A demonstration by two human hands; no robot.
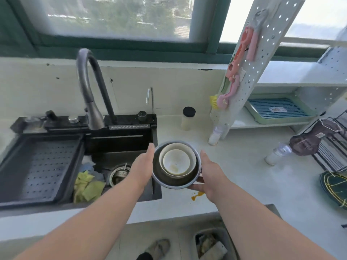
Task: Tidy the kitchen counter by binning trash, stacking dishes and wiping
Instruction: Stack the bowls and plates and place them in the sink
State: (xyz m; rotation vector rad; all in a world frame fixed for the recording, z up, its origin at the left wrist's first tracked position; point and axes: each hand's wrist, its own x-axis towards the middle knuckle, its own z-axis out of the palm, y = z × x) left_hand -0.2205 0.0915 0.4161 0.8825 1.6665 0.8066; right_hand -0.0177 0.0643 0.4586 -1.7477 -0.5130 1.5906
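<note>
Both hands are holding the stacked bowls (176,165) at the sink's (120,147) three o'clock edge: left hand (142,166) pressing flat-fingered, right hand (208,177) cupping underneath.

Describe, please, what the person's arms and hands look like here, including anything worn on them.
Both arms are bare as far up as the head view shows, with no sleeves in sight. The left hand and right hand wear no gloves, and no watch, bracelet or ring is visible. The fingers show no markings that can be made out.

Two bare, sleeveless forearms; slippers (158,247).
</note>
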